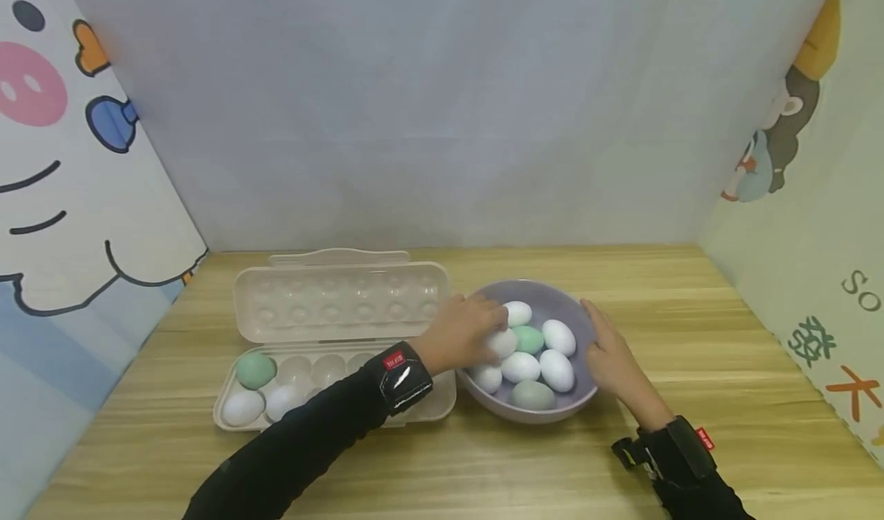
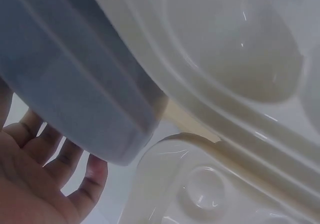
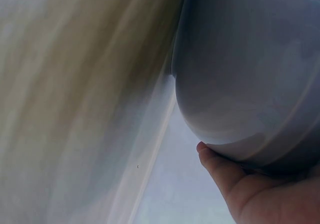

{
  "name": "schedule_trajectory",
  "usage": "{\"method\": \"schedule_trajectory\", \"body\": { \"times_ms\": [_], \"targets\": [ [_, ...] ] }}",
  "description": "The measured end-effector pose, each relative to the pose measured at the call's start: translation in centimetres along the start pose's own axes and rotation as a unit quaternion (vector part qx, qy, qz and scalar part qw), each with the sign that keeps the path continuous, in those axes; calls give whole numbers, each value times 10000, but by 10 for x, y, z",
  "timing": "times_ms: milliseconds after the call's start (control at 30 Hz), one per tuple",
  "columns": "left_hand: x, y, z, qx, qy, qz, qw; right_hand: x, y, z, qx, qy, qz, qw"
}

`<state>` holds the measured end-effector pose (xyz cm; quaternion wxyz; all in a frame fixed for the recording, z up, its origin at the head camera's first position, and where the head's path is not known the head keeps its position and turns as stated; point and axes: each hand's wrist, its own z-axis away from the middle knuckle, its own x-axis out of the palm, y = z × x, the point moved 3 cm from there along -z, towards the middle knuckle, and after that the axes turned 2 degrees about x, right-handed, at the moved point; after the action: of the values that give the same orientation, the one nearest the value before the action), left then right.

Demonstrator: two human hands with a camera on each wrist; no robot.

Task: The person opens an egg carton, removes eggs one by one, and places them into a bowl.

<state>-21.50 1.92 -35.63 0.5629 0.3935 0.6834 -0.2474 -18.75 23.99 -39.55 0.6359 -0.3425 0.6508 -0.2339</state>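
A purple-grey bowl (image 1: 528, 414) holds several eggs: white ones, a light green egg (image 1: 529, 340) and a grey-green egg (image 1: 532, 395). My left hand (image 1: 464, 332) reaches over its left rim, with the fingers at a white egg (image 1: 503, 343). In the left wrist view the bowl wall (image 2: 85, 89) hides what those fingers touch. My right hand (image 1: 615, 359) holds the bowl's right rim; the right wrist view shows a digit (image 3: 220, 169) against the outer wall. To the left lies an opened egg carton (image 1: 442, 409), with a green egg (image 1: 255, 370) and white eggs (image 1: 243, 408) at its left end.
The carton's dimpled lid (image 1: 338, 305) lies folded back behind its tray. My left forearm (image 1: 311, 420) crosses over the tray and covers part of its cups. A wooden table (image 1: 525, 474) carries everything, with a pale wall (image 1: 442, 121) behind and printed panels at both sides.
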Motion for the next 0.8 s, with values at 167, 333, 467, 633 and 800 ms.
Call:
{"method": "schedule_trajectory", "body": {
  "times_ms": [167,333,467,633,800],
  "targets": [
    [-6,0,5,-158,-154,276,9994,2,1,0,-27,21,9,10000],
    [-20,-4,14,-321,-224,390,9985,1,0,0,21,-26,42,10000],
    [-34,-13,26,-361,-94,310,9988,-2,0,2,67,-75,34,9999],
    [-52,-28,48,-291,428,127,9986,-7,1,2,48,-50,-25,10000],
    [-64,-45,82,-617,311,-148,9975,-9,2,2,26,-44,-71,10000]
  ]
}}
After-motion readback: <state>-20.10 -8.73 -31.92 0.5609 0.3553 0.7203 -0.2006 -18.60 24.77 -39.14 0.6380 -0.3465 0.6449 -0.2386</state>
